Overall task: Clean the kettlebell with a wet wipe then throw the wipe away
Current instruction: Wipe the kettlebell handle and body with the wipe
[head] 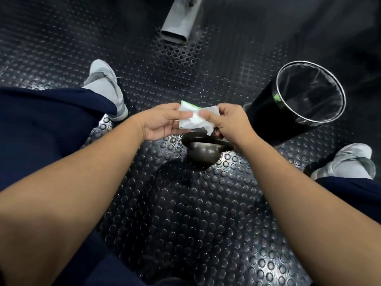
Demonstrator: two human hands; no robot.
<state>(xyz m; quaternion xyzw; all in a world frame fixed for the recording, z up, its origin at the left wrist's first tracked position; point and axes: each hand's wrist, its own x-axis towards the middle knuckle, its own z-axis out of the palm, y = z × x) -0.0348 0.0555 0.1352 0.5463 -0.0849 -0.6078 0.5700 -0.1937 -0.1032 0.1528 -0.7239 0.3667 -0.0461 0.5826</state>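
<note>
Studded black floor point(185, 213), grey left shoe point(107, 85), grey right shoe point(348, 159), metal tube point(177, 23) beyond.

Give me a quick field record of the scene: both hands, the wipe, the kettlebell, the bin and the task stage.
left hand: holds the wipe pack
right hand: pinches the wet wipe at the pack
kettlebell: on the studded floor, below both hands
bin: black, lined, open top, to the right of the kettlebell
stage: wipe not yet on the kettlebell
</note>
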